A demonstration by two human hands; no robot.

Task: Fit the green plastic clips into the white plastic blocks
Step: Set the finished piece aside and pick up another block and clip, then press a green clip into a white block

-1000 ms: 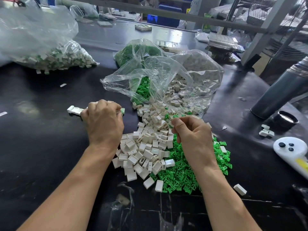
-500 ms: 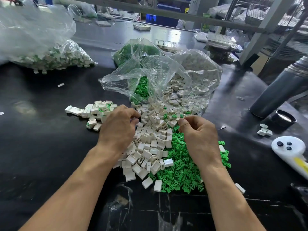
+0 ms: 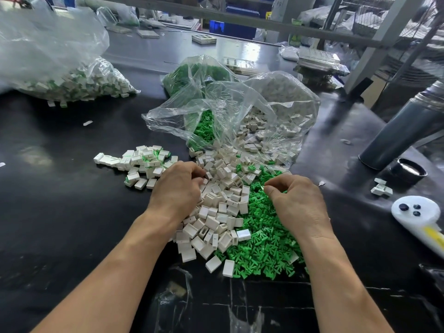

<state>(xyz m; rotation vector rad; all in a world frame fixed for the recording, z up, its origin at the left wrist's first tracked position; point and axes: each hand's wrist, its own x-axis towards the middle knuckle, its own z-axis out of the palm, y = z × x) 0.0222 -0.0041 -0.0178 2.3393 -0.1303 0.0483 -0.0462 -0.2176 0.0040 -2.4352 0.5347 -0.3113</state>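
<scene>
Left hand [image 3: 176, 191] is curling fingers into white blocks [image 3: 223, 205], right hand [image 3: 294, 200] is pinching in green clips [image 3: 262, 239]; better taking one pc each, slot facing up.

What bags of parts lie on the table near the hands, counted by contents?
Green clips bag: 1
White blocks bag: 1
Mixed white-and-green bag: 1
Total: 3
</scene>
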